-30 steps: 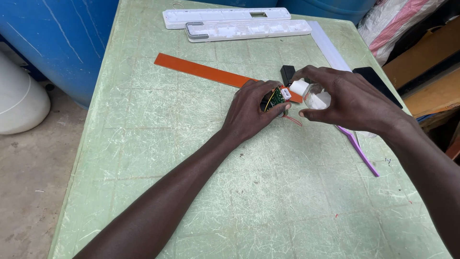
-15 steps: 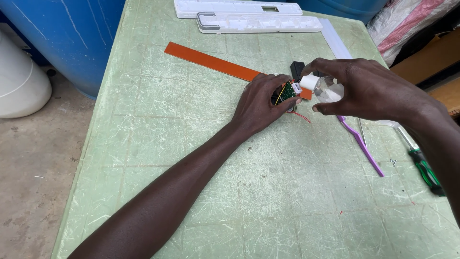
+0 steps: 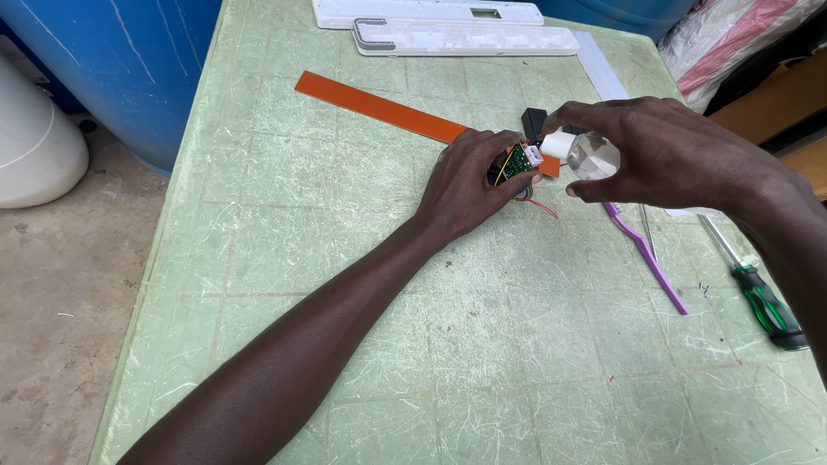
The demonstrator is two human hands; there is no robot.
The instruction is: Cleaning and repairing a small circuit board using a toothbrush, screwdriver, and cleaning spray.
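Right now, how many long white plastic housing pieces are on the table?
2. Both lie at the far edge of the table: the rear white housing piece against the edge, the front white housing piece just before it, side by side. The hands hide none.

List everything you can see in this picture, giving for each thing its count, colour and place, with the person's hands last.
table: 1, pale green, fills the view
circuit board: 1, green, in left hand
bulb: 1, clear with white base, in right hand
strip: 1, orange, far middle of table
casings: 2, white, far edge
toothbrush: 1, purple, right of hands
screwdriver: 1, green and black handle, right edge
barrel: 1, blue, left of table
left hand: 1, holds board
right hand: 1, holds bulb
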